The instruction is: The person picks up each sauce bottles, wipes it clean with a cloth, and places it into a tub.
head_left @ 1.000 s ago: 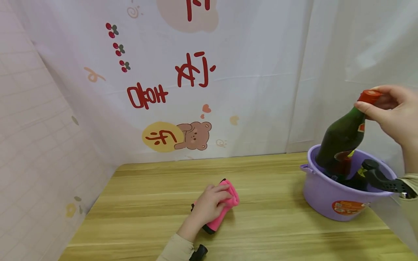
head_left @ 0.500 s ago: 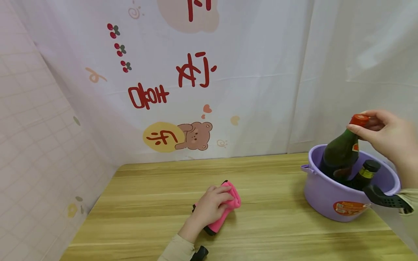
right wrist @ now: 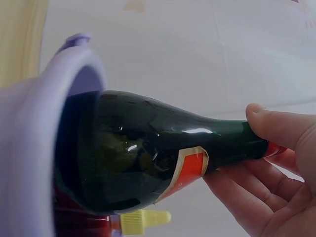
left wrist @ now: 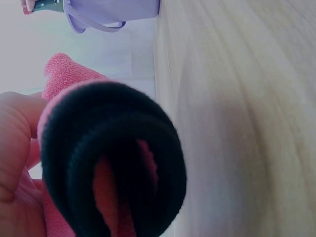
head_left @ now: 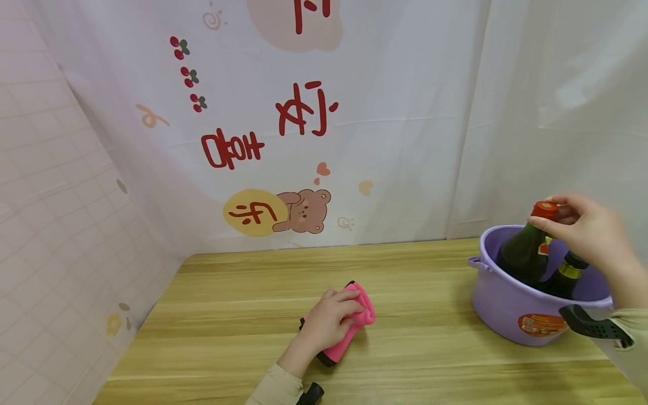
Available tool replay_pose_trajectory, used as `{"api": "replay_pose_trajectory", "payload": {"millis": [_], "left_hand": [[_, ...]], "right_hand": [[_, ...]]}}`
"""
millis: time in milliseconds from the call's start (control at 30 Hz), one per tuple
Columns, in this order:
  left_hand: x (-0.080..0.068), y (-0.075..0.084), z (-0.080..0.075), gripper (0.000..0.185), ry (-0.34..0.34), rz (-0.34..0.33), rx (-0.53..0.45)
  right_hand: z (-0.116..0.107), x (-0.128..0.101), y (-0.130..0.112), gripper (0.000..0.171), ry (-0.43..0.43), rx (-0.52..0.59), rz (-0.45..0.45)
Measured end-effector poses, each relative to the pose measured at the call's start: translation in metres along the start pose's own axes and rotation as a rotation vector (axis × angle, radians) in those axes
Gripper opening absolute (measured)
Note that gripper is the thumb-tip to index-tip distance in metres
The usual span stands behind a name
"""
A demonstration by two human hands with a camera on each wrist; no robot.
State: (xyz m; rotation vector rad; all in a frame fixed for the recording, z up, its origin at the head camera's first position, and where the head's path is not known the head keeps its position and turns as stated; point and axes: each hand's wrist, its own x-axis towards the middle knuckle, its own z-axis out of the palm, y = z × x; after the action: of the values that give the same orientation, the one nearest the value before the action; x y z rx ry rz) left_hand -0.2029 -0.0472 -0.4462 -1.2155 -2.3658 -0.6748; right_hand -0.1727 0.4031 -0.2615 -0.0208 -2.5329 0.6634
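In the purple tub (head_left: pixel 498 306), bottle (head_left: pixel 523 253) bottom hidden; right hand (head_left: pixel 587 233) pinching its cap (head_left: pixel 544 210), left hand (head_left: pixel 324 323) clutching rolled pink cloth (head_left: pixel 354 318).

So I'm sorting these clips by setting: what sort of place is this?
Probably a staged recording corner rather than a real kitchen: a wooden tabletop closed in by a hung white cartoon-bear backdrop, holding only a purple basin of bottles and a pink cloth.

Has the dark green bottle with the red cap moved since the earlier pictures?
Yes. The green bottle, held at its cap by the right hand, has gone down, deeper into the purple bucket.
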Motion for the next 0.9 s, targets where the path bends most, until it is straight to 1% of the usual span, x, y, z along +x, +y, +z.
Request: {"api": "replay_pose_trajectory", "payload": {"millis": [167,267,433,567,700,900], "left_hand": [[0.0,0.0,0.0,0.015,-0.01,-0.007,0.004],[0.0,0.0,0.0,0.016,-0.016,-0.011,0.0],[-0.001,0.001,0.0,0.016,-0.019,-0.024,0.003],[-0.002,0.001,0.0,0.016,-0.021,-0.031,0.008],[-0.002,0.002,-0.001,0.016,-0.023,-0.025,0.015],[-0.002,0.001,-0.001,0.015,-0.031,-0.027,0.016]], "right_hand": [[0.006,-0.005,0.003,0.049,-0.01,0.001,-0.001],[0.009,-0.006,0.007,0.049,-0.037,0.008,-0.003],[0.014,-0.007,0.011,0.049,-0.087,-0.014,-0.017],[0.018,-0.008,0.015,0.049,-0.111,-0.038,-0.029],[0.022,-0.009,0.02,0.049,-0.131,-0.052,-0.04],[0.028,-0.01,0.026,0.043,-0.167,-0.042,-0.065]]}}
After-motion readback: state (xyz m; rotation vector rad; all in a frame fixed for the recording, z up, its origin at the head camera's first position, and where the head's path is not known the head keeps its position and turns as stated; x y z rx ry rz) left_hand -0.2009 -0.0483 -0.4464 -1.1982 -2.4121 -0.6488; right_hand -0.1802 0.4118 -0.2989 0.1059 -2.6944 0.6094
